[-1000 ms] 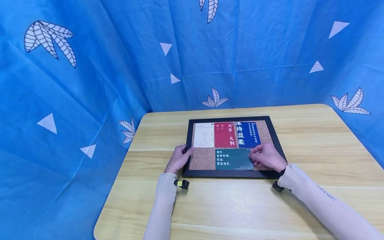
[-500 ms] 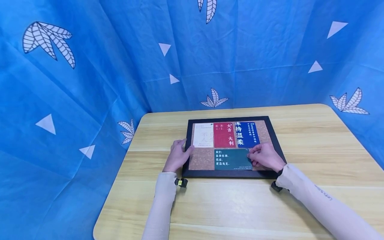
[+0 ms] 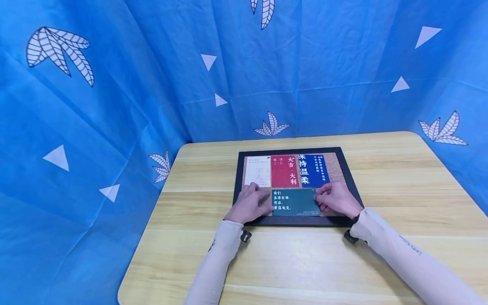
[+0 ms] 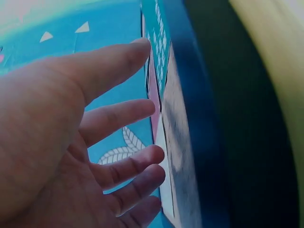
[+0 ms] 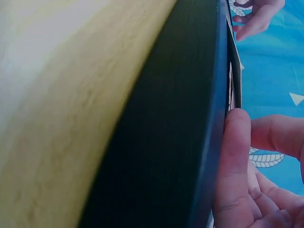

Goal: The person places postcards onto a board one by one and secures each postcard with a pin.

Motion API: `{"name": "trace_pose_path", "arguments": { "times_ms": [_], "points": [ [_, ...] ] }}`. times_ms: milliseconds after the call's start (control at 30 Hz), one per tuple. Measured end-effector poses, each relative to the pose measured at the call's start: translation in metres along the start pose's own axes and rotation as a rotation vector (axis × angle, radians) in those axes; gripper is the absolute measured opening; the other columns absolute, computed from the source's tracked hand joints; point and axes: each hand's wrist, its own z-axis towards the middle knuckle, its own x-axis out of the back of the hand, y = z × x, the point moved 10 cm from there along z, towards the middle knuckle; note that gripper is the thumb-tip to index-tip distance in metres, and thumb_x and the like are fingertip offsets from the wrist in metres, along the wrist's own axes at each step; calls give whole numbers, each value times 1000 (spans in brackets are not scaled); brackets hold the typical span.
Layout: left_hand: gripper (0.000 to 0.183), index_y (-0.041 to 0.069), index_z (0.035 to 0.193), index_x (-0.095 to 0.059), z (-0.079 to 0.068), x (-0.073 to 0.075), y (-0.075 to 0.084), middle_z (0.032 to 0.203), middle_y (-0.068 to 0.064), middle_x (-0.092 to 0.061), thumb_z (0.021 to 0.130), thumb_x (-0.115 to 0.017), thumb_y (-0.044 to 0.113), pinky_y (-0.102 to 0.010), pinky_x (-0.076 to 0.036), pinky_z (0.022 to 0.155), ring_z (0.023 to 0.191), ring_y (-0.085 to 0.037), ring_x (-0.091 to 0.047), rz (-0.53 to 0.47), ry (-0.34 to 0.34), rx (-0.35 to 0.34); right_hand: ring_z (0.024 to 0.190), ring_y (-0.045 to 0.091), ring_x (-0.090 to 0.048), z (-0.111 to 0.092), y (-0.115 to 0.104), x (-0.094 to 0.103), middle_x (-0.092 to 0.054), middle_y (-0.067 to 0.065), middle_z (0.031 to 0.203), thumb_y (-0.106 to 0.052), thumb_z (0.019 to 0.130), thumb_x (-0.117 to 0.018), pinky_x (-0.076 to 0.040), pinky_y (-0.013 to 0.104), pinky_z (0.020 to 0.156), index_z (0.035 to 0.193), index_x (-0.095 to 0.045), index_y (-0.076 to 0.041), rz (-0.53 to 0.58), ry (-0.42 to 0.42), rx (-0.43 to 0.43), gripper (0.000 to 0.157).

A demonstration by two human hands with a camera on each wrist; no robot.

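A dark green card (image 3: 294, 202) with white writing lies along the lower part of a black-framed cork board (image 3: 297, 220). My right hand (image 3: 337, 198) pinches the card's right end between thumb and forefinger; the right wrist view shows this pinch at the card's edge (image 5: 237, 66). At the other end, my left hand (image 3: 249, 205) is over the board's lower left, fingertips right at the card's left edge. In the left wrist view the left hand's fingers (image 4: 118, 116) are spread and hold nothing. It covers part of the bare cork.
A white card (image 3: 256, 169), a red card (image 3: 284, 171) and a blue card (image 3: 313, 170) fill the board's upper row. The board lies on a light wooden table (image 3: 293, 262). Behind hangs a blue patterned cloth (image 3: 244, 67).
My left hand has left the board's left frame edge and moved right, over the cork to the green card's left end. My right hand stays at the card's right end.
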Motion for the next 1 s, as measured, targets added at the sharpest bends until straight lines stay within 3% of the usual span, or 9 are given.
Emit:
{"name": "trace_pose_path", "arguments": {
  "times_ms": [200,433,700,867,1000],
  "points": [
    [63,24,145,-62,1,-5,5,116,-4,-53,90,-77,50,-33,-38,91,105,-18,-42,68,8,21,67,16,-71,0,-2,-2,-75,10,85,-18,98,-69,-61,29,60,115,-69,4,8,-21,22,28],
    [63,25,147,-60,1,-9,8,112,-4,-51,91,-75,50,-32,-35,88,99,-18,-41,95,13,-24,68,19,-69,-2,-6,-1,-74,10,85,-18,98,-70,-59,32,59,123,-61,4,-1,-91,81,35],
    [60,25,143,-64,1,-9,8,117,-5,-54,91,-74,51,-34,-36,89,103,-19,-43,99,5,-48,69,16,-58,-15,-28,3,-65,3,78,-18,90,-80,-44,24,56,135,-64,2,-259,-146,326,52],
    [63,25,145,-62,2,-8,6,118,-5,-54,91,-74,53,-33,-35,88,103,-18,-42,91,-7,-46,74,17,-50,-20,-30,-1,-50,0,72,-29,84,-87,-35,25,57,142,-61,-2,-340,-158,333,69],
    [64,25,146,-61,3,-10,5,117,-5,-52,91,-74,54,-32,-34,88,103,-18,-41,85,-16,-38,76,16,-48,-21,-32,-2,-47,-2,70,-31,83,-88,-34,25,60,143,-59,1,-391,-137,368,74]
  ]
}}
